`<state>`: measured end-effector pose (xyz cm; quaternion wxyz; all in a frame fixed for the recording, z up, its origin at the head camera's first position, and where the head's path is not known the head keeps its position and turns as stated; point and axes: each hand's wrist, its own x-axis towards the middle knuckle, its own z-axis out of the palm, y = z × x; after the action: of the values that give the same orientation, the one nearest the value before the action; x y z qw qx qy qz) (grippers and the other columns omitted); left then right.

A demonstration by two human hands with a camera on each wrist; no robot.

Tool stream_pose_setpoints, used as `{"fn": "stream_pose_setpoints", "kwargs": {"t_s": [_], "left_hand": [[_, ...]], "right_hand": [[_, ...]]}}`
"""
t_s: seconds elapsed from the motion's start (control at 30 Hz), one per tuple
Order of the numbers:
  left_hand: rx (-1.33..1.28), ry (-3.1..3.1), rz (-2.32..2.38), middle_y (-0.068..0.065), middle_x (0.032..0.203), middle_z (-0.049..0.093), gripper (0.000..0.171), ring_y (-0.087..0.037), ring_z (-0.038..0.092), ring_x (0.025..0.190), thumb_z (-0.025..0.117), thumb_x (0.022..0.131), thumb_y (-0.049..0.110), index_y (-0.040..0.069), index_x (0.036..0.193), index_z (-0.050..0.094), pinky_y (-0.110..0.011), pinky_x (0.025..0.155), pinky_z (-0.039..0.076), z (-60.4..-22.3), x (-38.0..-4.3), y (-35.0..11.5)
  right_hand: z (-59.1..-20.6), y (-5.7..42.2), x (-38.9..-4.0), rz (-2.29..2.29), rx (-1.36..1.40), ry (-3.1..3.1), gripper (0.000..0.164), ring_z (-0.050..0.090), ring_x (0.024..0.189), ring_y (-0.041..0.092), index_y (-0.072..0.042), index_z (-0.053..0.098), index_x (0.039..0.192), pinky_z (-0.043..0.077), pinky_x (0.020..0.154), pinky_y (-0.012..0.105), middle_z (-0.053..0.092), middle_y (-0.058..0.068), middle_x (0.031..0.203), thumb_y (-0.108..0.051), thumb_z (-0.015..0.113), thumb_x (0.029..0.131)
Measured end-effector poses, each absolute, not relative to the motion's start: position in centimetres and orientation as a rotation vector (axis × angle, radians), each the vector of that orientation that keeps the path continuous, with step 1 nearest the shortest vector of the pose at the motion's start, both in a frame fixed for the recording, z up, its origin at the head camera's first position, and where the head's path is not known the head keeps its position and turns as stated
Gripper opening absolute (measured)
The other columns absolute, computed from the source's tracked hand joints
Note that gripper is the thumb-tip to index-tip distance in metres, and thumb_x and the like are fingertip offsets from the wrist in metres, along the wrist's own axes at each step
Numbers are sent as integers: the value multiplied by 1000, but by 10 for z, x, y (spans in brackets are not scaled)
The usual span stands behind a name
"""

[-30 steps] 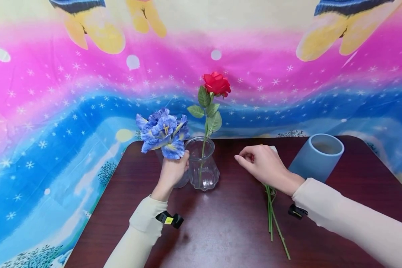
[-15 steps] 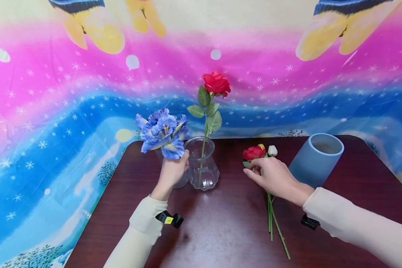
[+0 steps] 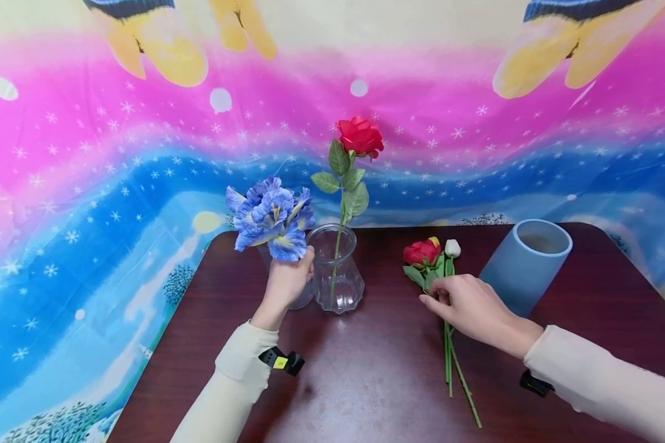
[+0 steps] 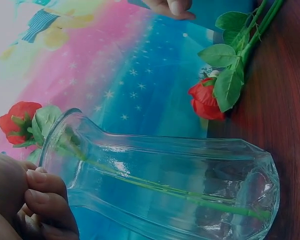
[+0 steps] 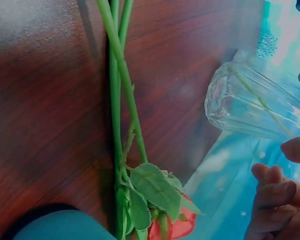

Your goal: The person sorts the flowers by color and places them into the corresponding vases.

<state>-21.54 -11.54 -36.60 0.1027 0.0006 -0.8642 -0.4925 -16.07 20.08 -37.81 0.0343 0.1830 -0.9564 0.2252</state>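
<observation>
My left hand (image 3: 289,284) curls its fingers right under a blue iris-like flower (image 3: 274,218), gripping it just below the bloom; the stem is hidden. Beside that hand stands a clear glass vase (image 3: 338,295) with one red rose (image 3: 360,136) upright in it. In the left wrist view the curled fingers (image 4: 45,197) overlap the vase's rim. My right hand (image 3: 476,311), loosely bent, hovers over several flowers lying together: a red rose (image 3: 421,252), a white bud (image 3: 452,248) and a bit of yellow. The right wrist view shows its fingers (image 5: 275,200) apart from the green stems (image 5: 121,75).
A blue-grey cylindrical vase (image 3: 523,271) leans in view to the right of the right hand. Another clear glass vessel (image 3: 302,300) stands partly hidden behind the left hand. The dark wooden table (image 3: 354,381) meets a colourful printed cloth (image 3: 421,117) at the back.
My right hand has drawn back toward the right and nearer me, uncovering the red rose and white bud on the table. The left hand and blue flower have stayed put.
</observation>
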Motion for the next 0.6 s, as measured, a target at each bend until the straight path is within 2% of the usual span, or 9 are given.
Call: {"fn": "stream_pose_setpoints", "kwargs": {"t_s": [0.23,0.43,0.6], "left_hand": [[-11,-2577,-1394,-5,60,65,37,-5,65,52,56,100,21,-1,73,68,-28,67,57,-365,-215,-116],[-36,-2574,-1383,-7,60,65,36,-2,61,50,56,100,20,-2,74,68,-27,66,56,-365,-215,-116],[-21,-2563,-1416,-6,60,65,34,-1,59,50,57,100,19,-2,76,69,-25,65,56,-365,-215,-116]], "right_hand": [[-381,207,-158,677,541,-2984,22,38,47,6,-22,68,74,32,45,24,42,-10,52,-30,71,94],[-385,212,-155,649,518,-3034,32,37,46,7,-22,61,65,32,45,25,40,-9,51,-33,70,95],[-393,216,-151,651,496,-3040,30,39,47,7,-23,62,67,34,46,25,43,-9,52,-33,70,94]]}}
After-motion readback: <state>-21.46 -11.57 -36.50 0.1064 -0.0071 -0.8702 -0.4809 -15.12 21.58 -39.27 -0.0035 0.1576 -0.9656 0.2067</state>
